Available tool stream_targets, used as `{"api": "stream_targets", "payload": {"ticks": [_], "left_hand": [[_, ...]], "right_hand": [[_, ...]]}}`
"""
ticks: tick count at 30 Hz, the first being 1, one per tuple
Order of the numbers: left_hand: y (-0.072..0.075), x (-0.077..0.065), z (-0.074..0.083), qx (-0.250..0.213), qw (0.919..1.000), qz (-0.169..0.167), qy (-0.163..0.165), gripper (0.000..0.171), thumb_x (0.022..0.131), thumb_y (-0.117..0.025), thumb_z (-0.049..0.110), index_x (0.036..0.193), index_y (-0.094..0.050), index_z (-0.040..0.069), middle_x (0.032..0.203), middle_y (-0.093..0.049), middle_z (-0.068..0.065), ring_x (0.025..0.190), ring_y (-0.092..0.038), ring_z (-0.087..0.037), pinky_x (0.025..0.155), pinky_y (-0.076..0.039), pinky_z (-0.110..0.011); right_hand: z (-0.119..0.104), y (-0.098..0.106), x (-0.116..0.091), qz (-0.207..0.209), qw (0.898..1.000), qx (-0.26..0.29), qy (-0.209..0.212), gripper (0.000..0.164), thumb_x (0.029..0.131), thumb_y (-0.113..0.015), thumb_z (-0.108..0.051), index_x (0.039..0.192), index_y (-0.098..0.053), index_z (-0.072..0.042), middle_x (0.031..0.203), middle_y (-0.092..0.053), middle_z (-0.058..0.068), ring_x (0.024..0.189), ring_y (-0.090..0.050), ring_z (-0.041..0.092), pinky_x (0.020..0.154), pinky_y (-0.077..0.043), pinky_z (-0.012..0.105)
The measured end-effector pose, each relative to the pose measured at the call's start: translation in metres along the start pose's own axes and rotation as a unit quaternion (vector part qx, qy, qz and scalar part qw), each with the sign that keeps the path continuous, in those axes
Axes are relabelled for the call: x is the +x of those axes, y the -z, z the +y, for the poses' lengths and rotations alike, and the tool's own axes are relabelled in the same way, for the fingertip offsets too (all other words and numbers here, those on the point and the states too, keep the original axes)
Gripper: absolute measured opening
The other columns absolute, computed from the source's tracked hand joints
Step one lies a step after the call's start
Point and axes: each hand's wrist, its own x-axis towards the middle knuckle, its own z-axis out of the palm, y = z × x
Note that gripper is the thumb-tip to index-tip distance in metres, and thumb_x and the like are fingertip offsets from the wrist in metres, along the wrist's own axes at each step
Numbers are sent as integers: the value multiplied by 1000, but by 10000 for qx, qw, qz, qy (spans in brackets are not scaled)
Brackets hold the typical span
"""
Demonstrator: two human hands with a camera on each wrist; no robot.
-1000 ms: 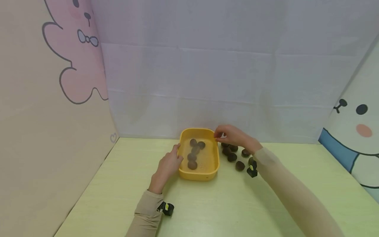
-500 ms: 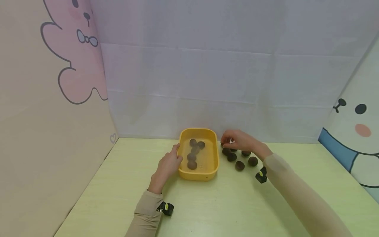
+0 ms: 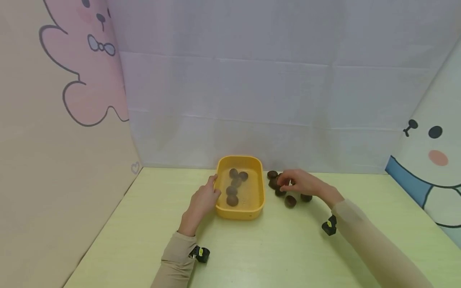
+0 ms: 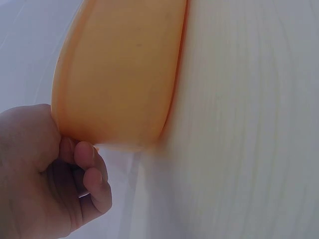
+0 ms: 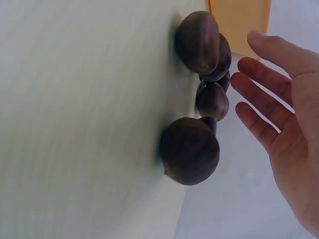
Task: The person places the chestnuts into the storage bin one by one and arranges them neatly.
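In the head view, a yellow plastic tray point(image 3: 240, 214) sits on the table, with several chestnuts point(image 3: 232, 200) lying inside. My left hand point(image 3: 203, 201) grips the tray's left side by the rim; its curled fingers point(image 4: 101, 191) show against the tray wall in the left wrist view. To the right of the tray lie several more dark brown chestnuts point(image 3: 290, 201). Over this pile hovers my right hand point(image 3: 303, 184), partly hiding it. The right wrist view shows its fingers point(image 5: 261, 102) loosely spread, holding nothing, beside a rounded chestnut point(image 5: 190, 151).
The pale yellow-green table point(image 3: 266, 252) ends at a white cloth backdrop point(image 3: 230, 100) just behind the tray. Printed side panels with a pink bear point(image 3: 101, 88) and a white bear point(image 3: 428, 160) stand left and right.
My right hand has moved from the tray's right rim rightward and nearer to me, over the chestnuts on the table. My left hand keeps its grip on the tray.
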Motion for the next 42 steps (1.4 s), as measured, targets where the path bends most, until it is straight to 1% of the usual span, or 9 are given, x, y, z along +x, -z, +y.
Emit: {"api": "stream_targets", "payload": {"ticks": [4, 8, 11, 15, 22, 29, 31, 36, 42], "left_hand": [[0, 0, 0, 31, 10000, 9, 18, 58, 96, -49, 18, 153, -36, 11, 59, -40, 0, 48, -36, -13, 45, -31, -27], [-1, 0, -1, 35, 10000, -9, 24, 58, 96, -48, 18, 152, -36, 11, 59, -40, 0, 48, -36, -14, 45, -31, -27], [-1, -1, -1, 32, 10000, -5, 21, 58, 96, -48, 18, 152, -36, 11, 59, -40, 0, 48, -36, -14, 45, -30, -27], [-2, 0, -1, 27, 10000, 22, 12, 58, 96, -48, 17, 152, -37, 11, 59, -39, 0, 48, -35, -14, 45, -30, -27], [-2, 0, -2, 13, 10000, 18, 20, 59, 95, -48, 19, 152, -36, 12, 59, -39, 0, 48, -35, -13, 45, -30, -27], [-2, 0, -2, 18, 10000, 32, 13, 58, 96, -49, 18, 152, -37, 11, 59, -40, 0, 49, -35, -14, 45, -30, -28], [-1, 0, -2, 4, 10000, 33, 1, 58, 96, -49, 18, 152, -37, 11, 59, -39, 0, 48, -35, -14, 45, -30, -27], [-1, 0, -3, 19, 10000, 21, 13, 58, 96, -48, 19, 152, -36, 11, 59, -39, 0, 49, -34, -14, 45, -29, -27], [-1, 0, -3, 32, 10000, 31, 24, 58, 96, -48, 18, 152, -36, 11, 60, -40, 0, 49, -35, -14, 46, -30, -28]], "right_hand": [[4, -4, -9, -67, 9999, 30, -84, 17, 92, -70, -25, 106, -71, -15, 102, -68, -5, 89, -63, 17, 80, -53, 38], [7, -7, -19, -114, 9995, 175, -218, 22, 92, -71, -27, 110, -70, -15, 104, -68, -2, 86, -61, 11, 77, -53, 35], [8, -8, -24, -59, 9994, 274, -221, 23, 90, -72, -26, 111, -70, -15, 104, -68, 1, 83, -60, 9, 75, -53, 35], [5, -8, -28, 18, 9992, 349, -192, 24, 89, -74, -24, 110, -71, -13, 101, -68, 3, 81, -59, 9, 72, -52, 33], [1, -7, -36, -202, 9987, 370, -280, 26, 88, -74, -25, 111, -69, -13, 105, -67, 1, 81, -58, 8, 73, -52, 29], [3, -11, -42, -304, 9979, 392, -414, 30, 88, -75, -28, 114, -69, -15, 107, -66, -3, 87, -56, 17, 77, -49, 32], [3, -11, -43, -342, 9978, 352, -441, 31, 87, -76, -29, 115, -69, -16, 107, -66, -5, 89, -57, 18, 79, -48, 32], [2, -11, -45, -412, 9980, 254, -401, 34, 85, -78, -28, 116, -69, -18, 109, -66, -7, 94, -58, 17, 83, -48, 33], [5, -14, -46, -310, 9993, 109, -176, 34, 84, -79, -26, 116, -69, -19, 107, -66, -7, 88, -56, 15, 79, -46, 30]]}}
